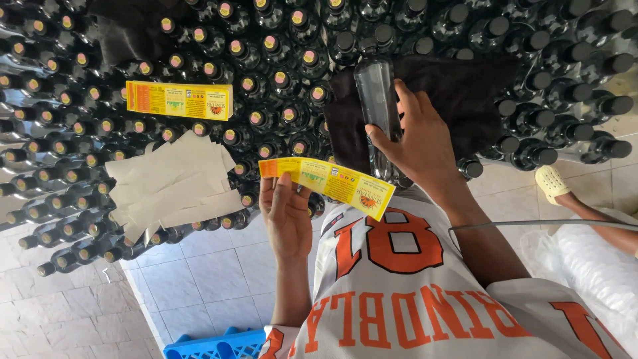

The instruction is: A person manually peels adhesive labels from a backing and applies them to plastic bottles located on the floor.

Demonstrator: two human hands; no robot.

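Note:
My left hand [287, 211] pinches a long yellow and orange paper label [329, 183] by its left end, held flat in front of my chest. My right hand [419, 143] grips a clear, empty-looking bottle [376, 100] around its middle, lying lengthwise and pointing away from me. The bottle rests over a dark brown cloth [465, 100] spread on my lap. The label's right end hangs just below the bottle and my right wrist.
Several dark capped bottles [266, 80] lie packed in rows across the tiled floor [199, 279]. A stack of yellow labels [179, 100] and loose white backing sheets [173, 186] rest on them. A blue crate [212, 346] sits near my knee. Another person's foot in a pale clog [551, 183] and a white bag [591, 266] are at right.

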